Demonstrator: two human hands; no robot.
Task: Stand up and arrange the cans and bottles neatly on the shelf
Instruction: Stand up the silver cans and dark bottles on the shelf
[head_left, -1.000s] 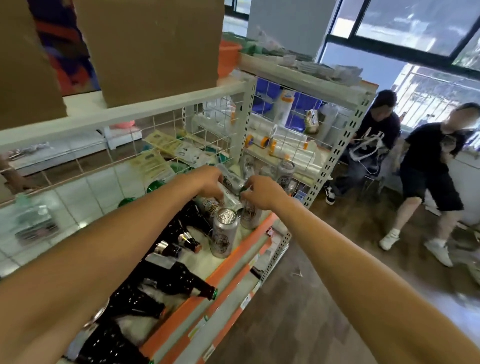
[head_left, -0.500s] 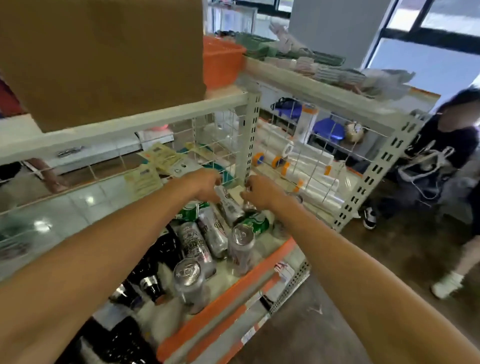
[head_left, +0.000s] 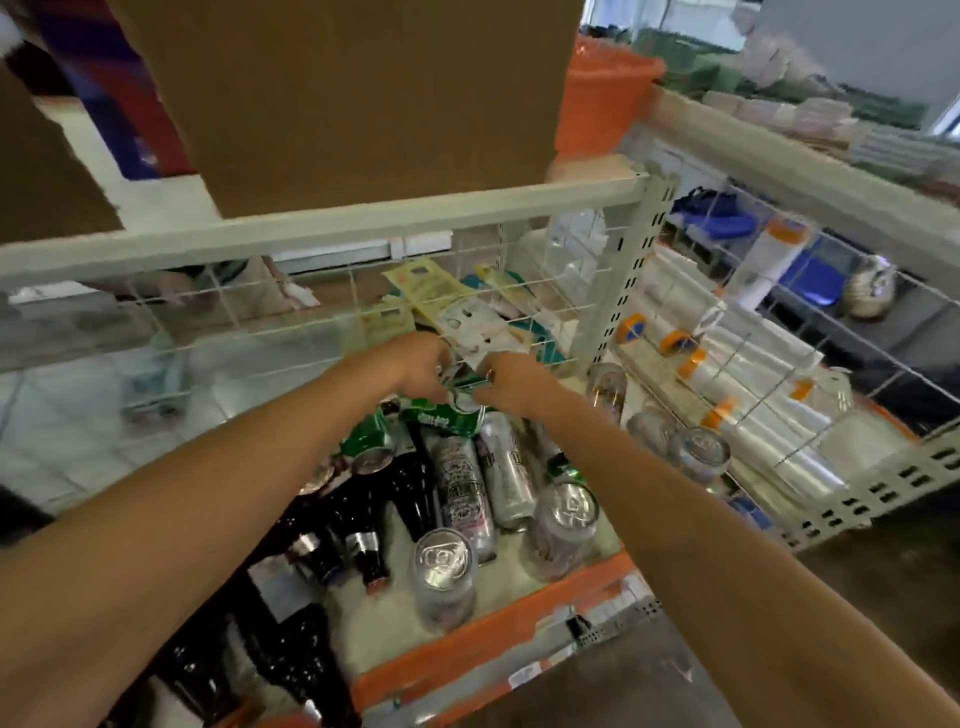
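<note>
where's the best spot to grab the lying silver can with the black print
Probably from above, around its mid-body: the silver can lies on its side, flanked closely by a dark bottle and another lying can, and an upright can stands at its near end.

Orange-edged shelf (head_left: 498, 634): upright cans (head_left: 444, 569), toppled cans (head_left: 460, 480), dark bottles (head_left: 413, 483) on their sides.

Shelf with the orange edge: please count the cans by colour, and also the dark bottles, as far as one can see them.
Silver cans: 7 (5 upright, 2 lying)
Green cans: 3, one partly behind the right arm
Dark bottles: at least 5, all lying, the near ones blurred
Total: at least 15
</note>
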